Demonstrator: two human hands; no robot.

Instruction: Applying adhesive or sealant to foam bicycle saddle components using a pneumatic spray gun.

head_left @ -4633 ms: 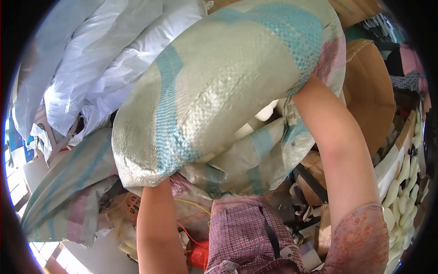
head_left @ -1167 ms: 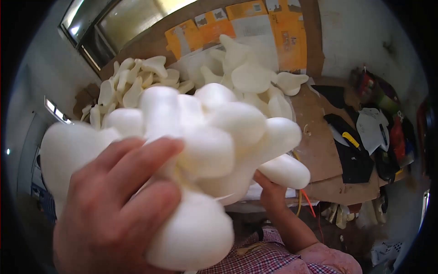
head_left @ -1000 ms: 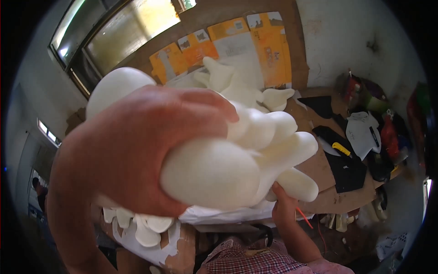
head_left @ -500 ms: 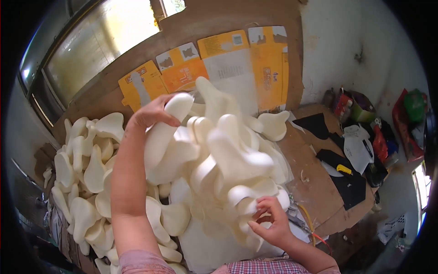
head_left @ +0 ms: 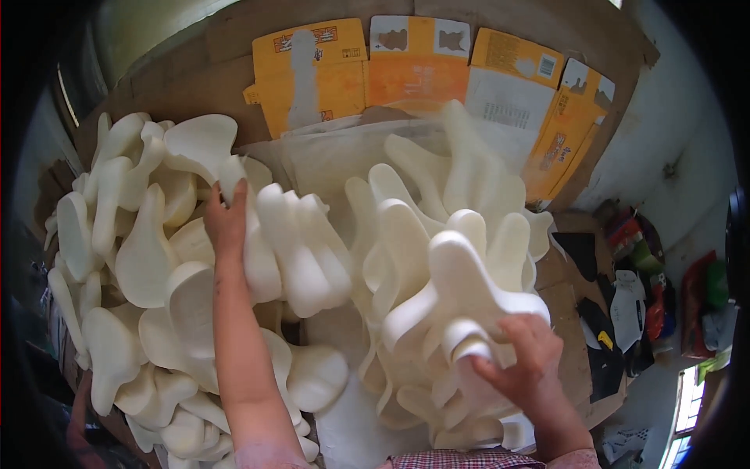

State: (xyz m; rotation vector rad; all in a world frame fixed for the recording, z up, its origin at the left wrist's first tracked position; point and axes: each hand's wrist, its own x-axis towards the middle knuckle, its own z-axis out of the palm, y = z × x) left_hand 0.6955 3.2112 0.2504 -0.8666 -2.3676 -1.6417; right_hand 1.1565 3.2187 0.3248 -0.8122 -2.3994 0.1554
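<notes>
Many cream, saddle-shaped foam pieces fill the space before me. My left hand (head_left: 226, 216) is at the right edge of the left heap (head_left: 148, 250), its fingers closed round the narrow end of one foam piece (head_left: 233, 173). Just right of that hand stand several nested foam pieces (head_left: 306, 258). My right hand (head_left: 525, 353) is at the near right side of the middle stack (head_left: 406, 234). Its curled fingers and thumb pinch the rounded end of a foam piece (head_left: 469, 344) there; motion blurs the fingertips a little.
Under the middle stack lies a white sheet (head_left: 344, 422). Flattened yellow cartons (head_left: 312, 70) line the back wall. To the right, black cut pieces (head_left: 600, 352) and a yellow cutter (head_left: 605, 340) lie on cardboard, with bags and clutter (head_left: 648, 242) beyond.
My left hand has moved from over the middle stack to the left heap's edge. My right hand has closed in on the stack's near end. The view has turned left.
</notes>
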